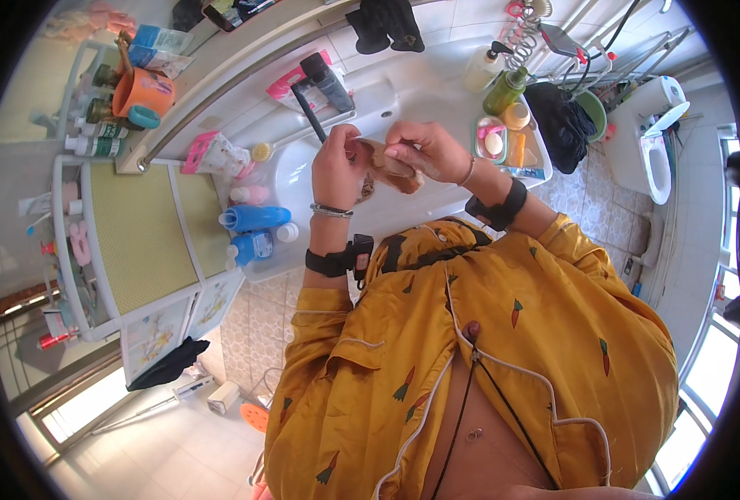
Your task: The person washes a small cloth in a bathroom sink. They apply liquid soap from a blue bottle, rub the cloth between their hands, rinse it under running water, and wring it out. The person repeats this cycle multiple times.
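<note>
My left hand [338, 172] and my right hand [431, 153] are close together over a white washbasin [301, 172]. Between them they hold a thin, limp tan piece [390, 167] that looks like sheer fabric; its exact kind is unclear. The left fingers grip its left side, while the right thumb and fingertips pinch its upper right part. A darker brown edge hangs below the fingers. Behind my left hand, a black bar-shaped handle [307, 109] slants up, its lower end hidden. Both wrists wear black straps.
Blue bottles [257, 217] stand left on the basin's ledge, near a round dish brush [261, 151]. Pump bottles [506, 90] and a soap box [490, 139] are at the right. A cabinet [135, 231] lies left; a toilet [657, 165] and black bag [557, 128] are right.
</note>
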### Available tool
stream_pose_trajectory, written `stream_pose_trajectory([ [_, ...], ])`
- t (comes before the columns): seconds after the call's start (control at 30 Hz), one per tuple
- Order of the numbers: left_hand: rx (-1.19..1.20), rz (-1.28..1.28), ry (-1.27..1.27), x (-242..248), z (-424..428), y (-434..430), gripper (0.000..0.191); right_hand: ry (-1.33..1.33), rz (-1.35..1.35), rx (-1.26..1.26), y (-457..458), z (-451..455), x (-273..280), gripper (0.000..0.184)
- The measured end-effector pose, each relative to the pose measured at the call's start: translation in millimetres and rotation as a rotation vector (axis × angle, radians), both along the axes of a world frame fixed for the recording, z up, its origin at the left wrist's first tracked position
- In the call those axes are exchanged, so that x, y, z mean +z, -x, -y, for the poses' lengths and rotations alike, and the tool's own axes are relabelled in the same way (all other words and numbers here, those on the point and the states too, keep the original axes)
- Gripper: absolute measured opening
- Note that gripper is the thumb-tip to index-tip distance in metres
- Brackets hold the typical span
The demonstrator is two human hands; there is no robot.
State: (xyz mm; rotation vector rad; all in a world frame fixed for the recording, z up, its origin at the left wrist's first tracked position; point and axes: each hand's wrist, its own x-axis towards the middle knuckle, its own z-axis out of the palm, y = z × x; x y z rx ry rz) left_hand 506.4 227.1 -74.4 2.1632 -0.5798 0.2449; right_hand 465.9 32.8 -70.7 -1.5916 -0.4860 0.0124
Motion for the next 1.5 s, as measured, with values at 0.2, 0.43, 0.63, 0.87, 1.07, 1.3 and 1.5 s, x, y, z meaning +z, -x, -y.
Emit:
stream_pose_trajectory([
  [0.2, 0.053, -0.906, 0.214, -16.4, 7.2, 9.4, 0.030, 0.131, 0.098, -0.021, -7.1, -9.8, 0.0, 0.007],
  [0.43, -0.052, -1.180, 0.787, -30.5, 10.2, 11.8, 0.062, 0.442, 0.120, -0.140, -9.7, -5.4, -4.6, 0.012],
  [0.63, -0.102, -1.124, 0.607, -30.1, -3.3, 6.6, 0.015, 0.479, 0.025, -0.153, -8.4, -0.4, -5.8, 0.016],
  [0.87, -0.148, -1.123, 0.404, -58.5, -16.8, 20.3, 0.008, 0.640, -0.076, -0.011, -5.6, 8.8, -20.2, 0.016],
  [1.07, -0.164, -1.213, 0.203, -128.9, -58.7, 33.7, 0.015, 0.642, -0.143, 0.087, -1.6, 17.2, -40.8, 0.014],
  [1.3, 0.068, -0.887, -0.170, -242.5, -113.3, 42.3, 0.030, 0.729, -0.176, -0.290, -25.9, 50.6, -81.6, 0.016],
  [1.5, 0.351, -0.815, -0.342, -303.0, -93.4, 11.1, 0.062, 0.892, -0.151, -0.261, -17.0, 65.2, -127.9, 0.040],
])
